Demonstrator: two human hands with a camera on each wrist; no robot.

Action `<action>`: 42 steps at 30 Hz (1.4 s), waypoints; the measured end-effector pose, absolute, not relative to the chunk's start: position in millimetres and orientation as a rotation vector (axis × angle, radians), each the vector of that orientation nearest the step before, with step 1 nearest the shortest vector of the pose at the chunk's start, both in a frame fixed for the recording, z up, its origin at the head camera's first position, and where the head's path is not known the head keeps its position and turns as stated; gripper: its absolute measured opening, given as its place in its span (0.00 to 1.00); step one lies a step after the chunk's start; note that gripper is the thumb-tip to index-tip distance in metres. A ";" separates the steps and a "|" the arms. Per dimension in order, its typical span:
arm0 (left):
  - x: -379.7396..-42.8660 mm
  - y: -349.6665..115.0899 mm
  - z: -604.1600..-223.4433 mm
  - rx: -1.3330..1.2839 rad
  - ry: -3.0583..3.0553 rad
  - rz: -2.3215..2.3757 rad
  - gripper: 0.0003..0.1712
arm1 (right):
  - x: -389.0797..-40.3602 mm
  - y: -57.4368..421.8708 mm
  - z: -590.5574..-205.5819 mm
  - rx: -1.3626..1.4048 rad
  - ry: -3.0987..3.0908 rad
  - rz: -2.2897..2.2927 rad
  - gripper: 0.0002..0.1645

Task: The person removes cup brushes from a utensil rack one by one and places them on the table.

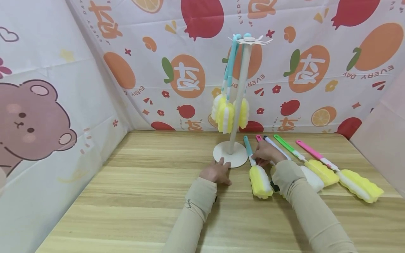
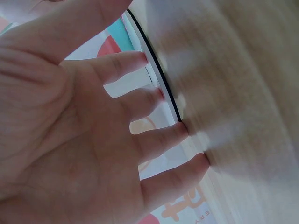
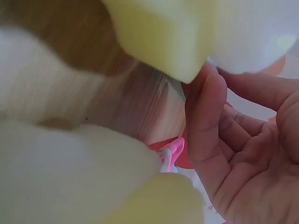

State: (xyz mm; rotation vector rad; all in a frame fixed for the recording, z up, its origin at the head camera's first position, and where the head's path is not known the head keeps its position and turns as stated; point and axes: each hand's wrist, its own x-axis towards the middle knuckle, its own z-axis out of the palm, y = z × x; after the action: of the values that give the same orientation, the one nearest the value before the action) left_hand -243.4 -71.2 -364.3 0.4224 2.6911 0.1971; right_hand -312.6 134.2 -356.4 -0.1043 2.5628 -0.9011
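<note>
R hand (image 1: 267, 153) is just R of the white stand (image 1: 241, 80), grip narrow: thumb & index tips together at the neck of the teal-handled brush (image 1: 260, 181), looks like a pinch. Contact part-hidden in head view; R wrist view has the tips meeting right by a sponge head.

Brush lies on the tabletop (image 1: 142, 196), R of the stand's base (image 1: 223, 149), w/ a small gap btwn. Long axis runs nr-to-far: handle end beside the stand & past its base, sponge head out on the stand's nr-R side.

Key relation, I'd judge: brush is flat, handle end far, head nr, and the hooks (image 1: 262, 41) atop the stand sit well above it & to its L. R hand is the closer one, at about mid-length; L hand (image 1: 216, 172) is across on the stand's nr-L side, fingers spread, tips at the base's rim, grip wide, nothing held.

Hung blue brushes (image 1: 225, 117) dangle from the stand's top. Farther R of stand, past R hand: green brush (image 1: 321, 172), then pink brush (image 1: 360, 184).
</note>
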 end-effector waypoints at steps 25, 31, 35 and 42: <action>-243.1 -71.2 -363.1 0.422 2.689 0.191 0.41 | -312.7 143.6 -342.7 -0.079 2.598 -1.019 0.11; -241.0 -70.8 -364.6 0.425 2.683 0.211 0.41 | -312.4 148.2 -335.5 -0.161 2.624 -1.055 0.13; -241.4 -70.8 -364.6 0.434 2.690 0.212 0.41 | -312.6 149.4 -327.2 -0.192 2.627 -1.120 0.15; -242.8 -70.4 -364.1 0.430 2.691 0.207 0.42 | -311.3 151.4 -313.7 -0.159 2.710 -1.215 0.15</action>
State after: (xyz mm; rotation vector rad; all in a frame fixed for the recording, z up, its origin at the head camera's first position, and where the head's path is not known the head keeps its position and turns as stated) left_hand -242.8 -70.4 -364.1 0.4301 2.6914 0.2069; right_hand -311.3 151.4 -313.7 -0.1590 2.7101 -1.2148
